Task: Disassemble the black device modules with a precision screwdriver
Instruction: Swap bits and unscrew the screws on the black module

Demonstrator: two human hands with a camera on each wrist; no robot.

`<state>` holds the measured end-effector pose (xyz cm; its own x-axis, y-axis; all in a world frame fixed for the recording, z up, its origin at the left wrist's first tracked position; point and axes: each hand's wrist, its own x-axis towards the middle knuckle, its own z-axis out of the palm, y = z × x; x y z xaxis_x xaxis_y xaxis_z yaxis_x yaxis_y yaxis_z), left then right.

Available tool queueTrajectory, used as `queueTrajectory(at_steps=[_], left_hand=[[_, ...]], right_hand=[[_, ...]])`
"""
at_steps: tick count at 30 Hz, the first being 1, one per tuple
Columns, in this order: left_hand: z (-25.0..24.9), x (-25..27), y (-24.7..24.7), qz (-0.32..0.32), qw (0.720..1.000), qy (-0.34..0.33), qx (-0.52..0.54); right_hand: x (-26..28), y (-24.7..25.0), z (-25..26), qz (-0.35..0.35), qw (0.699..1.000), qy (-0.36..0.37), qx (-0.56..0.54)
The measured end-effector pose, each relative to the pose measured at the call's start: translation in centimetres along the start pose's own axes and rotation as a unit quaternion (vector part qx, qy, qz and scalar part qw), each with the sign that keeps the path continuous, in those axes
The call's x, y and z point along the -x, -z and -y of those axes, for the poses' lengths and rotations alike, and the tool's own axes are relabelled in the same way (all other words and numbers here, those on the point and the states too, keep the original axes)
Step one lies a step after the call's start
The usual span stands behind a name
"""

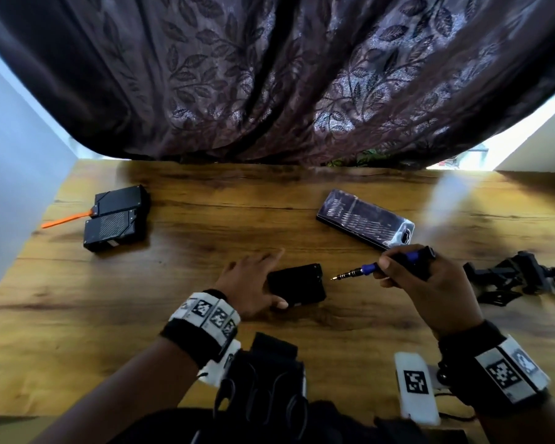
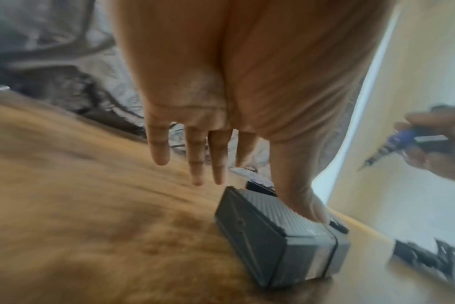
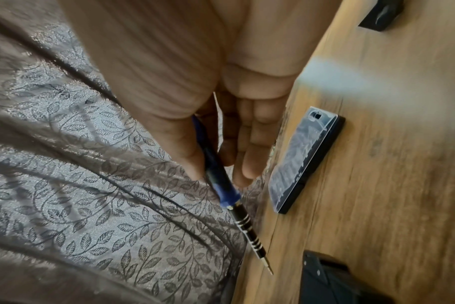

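A black device module (image 1: 302, 285) lies flat on the wooden table (image 1: 173, 283) near the middle front. My left hand (image 1: 257, 280) rests on its left end. In the left wrist view the thumb (image 2: 299, 197) presses on the ribbed top of the module (image 2: 268, 232), while the other fingers (image 2: 216, 156) reach straight out above the table. My right hand (image 1: 407, 283) grips a blue and black precision screwdriver (image 1: 366, 269). Its tip hangs in the air just right of the module, apart from it. The right wrist view shows the screwdriver (image 3: 244, 222) pointing down toward the module's corner (image 3: 333, 283).
Two more black modules (image 1: 116, 219) with an orange strap (image 1: 68, 217) sit at the back left. A clear-lidded bit case (image 1: 366, 219) lies at the back right. A black clamp-like mount (image 1: 526, 277) lies at the right edge. Dark fabric (image 1: 269, 363) and a white tag (image 1: 415, 386) lie at the front. A curtain (image 1: 269, 75) hangs behind the table.
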<state>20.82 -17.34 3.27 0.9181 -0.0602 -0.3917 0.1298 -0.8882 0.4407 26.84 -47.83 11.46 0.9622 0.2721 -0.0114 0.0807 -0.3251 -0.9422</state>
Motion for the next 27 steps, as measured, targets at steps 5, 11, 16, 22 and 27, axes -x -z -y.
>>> queueTrajectory(at_steps=[5, 11, 16, 22, 27], left_hand=[[4.3, 2.5, -1.3, -0.046, 0.981, 0.015, 0.186], [4.5, 1.1, -2.7, -0.070, 0.953, 0.064, 0.287], [3.6, -0.1, -1.7, -0.079, 0.935, 0.114, 0.326], [3.8, -0.9, -1.9, -0.056, 0.931, 0.118, 0.341], [4.4, -0.6, -2.1, -0.049, 0.929, 0.079, 0.358]], right_hand=[[0.0, -2.7, 0.0, 0.005, 1.000, 0.004, -0.031], [-1.8, -6.9, -0.3, 0.015, 0.999, -0.004, -0.052], [-2.9, -8.7, 0.2, 0.020, 0.999, -0.011, -0.039], [-3.0, -9.6, -0.1, 0.021, 1.000, -0.005, -0.012], [-3.3, -9.9, -0.6, 0.020, 1.000, 0.001, 0.010]])
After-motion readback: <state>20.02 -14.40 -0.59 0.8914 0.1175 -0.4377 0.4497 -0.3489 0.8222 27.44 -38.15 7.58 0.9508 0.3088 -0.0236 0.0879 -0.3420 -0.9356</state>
